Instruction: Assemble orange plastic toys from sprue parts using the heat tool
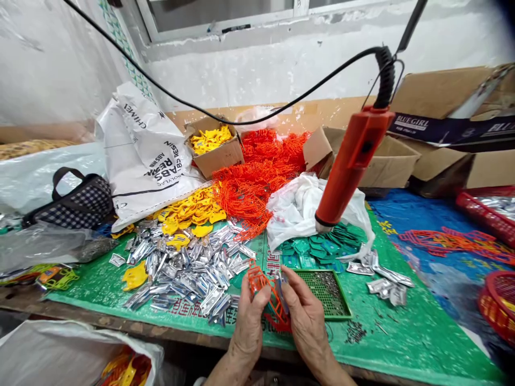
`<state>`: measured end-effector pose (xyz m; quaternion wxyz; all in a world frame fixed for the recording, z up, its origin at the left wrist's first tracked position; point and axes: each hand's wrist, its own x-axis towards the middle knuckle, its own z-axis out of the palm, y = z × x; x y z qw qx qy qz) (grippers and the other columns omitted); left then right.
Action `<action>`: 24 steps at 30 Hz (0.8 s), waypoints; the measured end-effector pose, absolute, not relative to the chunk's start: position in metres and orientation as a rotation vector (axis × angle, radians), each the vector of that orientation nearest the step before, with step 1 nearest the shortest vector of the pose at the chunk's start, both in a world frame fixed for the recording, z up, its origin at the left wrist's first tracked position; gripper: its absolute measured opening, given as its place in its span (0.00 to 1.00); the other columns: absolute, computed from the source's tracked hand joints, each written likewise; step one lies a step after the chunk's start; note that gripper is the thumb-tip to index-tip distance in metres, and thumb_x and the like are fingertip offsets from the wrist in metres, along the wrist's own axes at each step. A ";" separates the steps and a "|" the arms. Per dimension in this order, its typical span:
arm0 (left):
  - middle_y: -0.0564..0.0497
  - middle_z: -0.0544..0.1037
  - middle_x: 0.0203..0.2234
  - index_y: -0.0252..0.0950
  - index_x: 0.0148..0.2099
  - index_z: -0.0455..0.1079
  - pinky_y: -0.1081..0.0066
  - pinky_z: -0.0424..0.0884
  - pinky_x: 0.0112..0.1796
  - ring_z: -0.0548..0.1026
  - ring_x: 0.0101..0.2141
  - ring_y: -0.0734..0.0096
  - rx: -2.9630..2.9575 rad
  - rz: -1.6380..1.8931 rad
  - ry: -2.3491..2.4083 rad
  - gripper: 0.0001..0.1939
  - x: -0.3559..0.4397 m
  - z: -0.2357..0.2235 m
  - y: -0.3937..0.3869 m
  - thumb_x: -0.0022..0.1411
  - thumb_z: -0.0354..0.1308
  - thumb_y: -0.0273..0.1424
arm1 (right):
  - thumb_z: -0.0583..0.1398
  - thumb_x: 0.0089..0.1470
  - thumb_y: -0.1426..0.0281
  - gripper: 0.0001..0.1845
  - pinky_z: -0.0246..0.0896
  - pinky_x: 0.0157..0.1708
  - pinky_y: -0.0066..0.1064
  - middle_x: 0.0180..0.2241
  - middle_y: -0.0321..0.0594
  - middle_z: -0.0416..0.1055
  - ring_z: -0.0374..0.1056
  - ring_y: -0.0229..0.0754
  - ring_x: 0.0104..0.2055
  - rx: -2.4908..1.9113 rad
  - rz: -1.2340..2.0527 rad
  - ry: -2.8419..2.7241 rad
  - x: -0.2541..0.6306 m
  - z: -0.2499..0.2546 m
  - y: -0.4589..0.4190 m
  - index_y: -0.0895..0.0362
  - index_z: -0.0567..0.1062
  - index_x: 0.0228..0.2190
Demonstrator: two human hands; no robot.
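Note:
Near the table's front edge, my left hand (250,316) is closed on an orange plastic frame (261,280) with thin open bars. Opposite it, my right hand (303,311) pinches a shiny silver metal piece (281,284) against the frame's right side. My fingers partly hide how the two fit together. Just behind my right hand lies a green tray (346,311) holding many small dark screws. A pile of silver metal pieces (193,273) spreads to the left of my hands. A red electric screwdriver (354,166) hangs from above, tip down, to the right.
Yellow plastic parts (193,206) and tangled orange frames (245,187) are heaped at the back. Dark green parts (317,246) spill from a white plastic bag (298,198). Loose screws (356,332) lie right of the tray. Cardboard boxes (390,161) stand at back right.

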<state>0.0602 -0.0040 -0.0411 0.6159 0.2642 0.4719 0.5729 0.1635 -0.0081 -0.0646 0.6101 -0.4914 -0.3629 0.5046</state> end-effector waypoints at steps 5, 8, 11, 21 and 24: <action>0.42 0.68 0.59 0.42 0.58 0.69 0.63 0.68 0.50 0.72 0.48 0.55 1.164 1.377 1.494 0.31 0.040 -0.024 -0.004 0.52 0.70 0.36 | 0.63 0.55 0.57 0.17 0.68 0.29 0.28 0.29 0.38 0.76 0.72 0.40 0.29 -1.032 1.079 -1.075 0.181 -0.061 0.003 0.54 0.74 0.41; 0.43 0.72 0.57 0.44 0.54 0.76 0.64 0.71 0.45 0.75 0.35 0.61 1.318 1.238 1.348 0.24 0.030 -0.004 -0.004 0.52 0.70 0.33 | 0.60 0.59 0.61 0.10 0.64 0.26 0.27 0.28 0.37 0.75 0.69 0.38 0.26 -1.006 1.016 -1.305 0.190 -0.052 0.006 0.54 0.73 0.36; 0.43 0.78 0.49 0.43 0.51 0.79 0.67 0.68 0.49 0.76 0.43 0.55 1.380 1.070 1.155 0.21 0.026 0.012 0.002 0.53 0.70 0.32 | 0.59 0.60 0.65 0.06 0.61 0.24 0.25 0.27 0.36 0.74 0.67 0.35 0.24 -0.965 0.870 -1.572 0.198 -0.041 0.009 0.55 0.74 0.34; 0.52 0.77 0.22 0.36 0.34 0.76 0.73 0.72 0.28 0.76 0.23 0.68 1.131 0.841 1.098 0.15 0.031 -0.004 0.015 0.62 0.60 0.43 | 0.62 0.59 0.66 0.06 0.56 0.31 0.32 0.26 0.39 0.74 0.66 0.41 0.29 -1.090 0.101 -1.924 0.208 -0.032 0.008 0.56 0.72 0.33; 0.52 0.78 0.22 0.35 0.36 0.76 0.72 0.74 0.28 0.77 0.23 0.68 1.042 0.919 1.113 0.15 0.035 -0.007 0.013 0.60 0.62 0.43 | 0.63 0.58 0.67 0.06 0.54 0.33 0.34 0.27 0.38 0.73 0.65 0.42 0.31 -1.119 0.126 -1.887 0.209 -0.032 0.005 0.55 0.71 0.32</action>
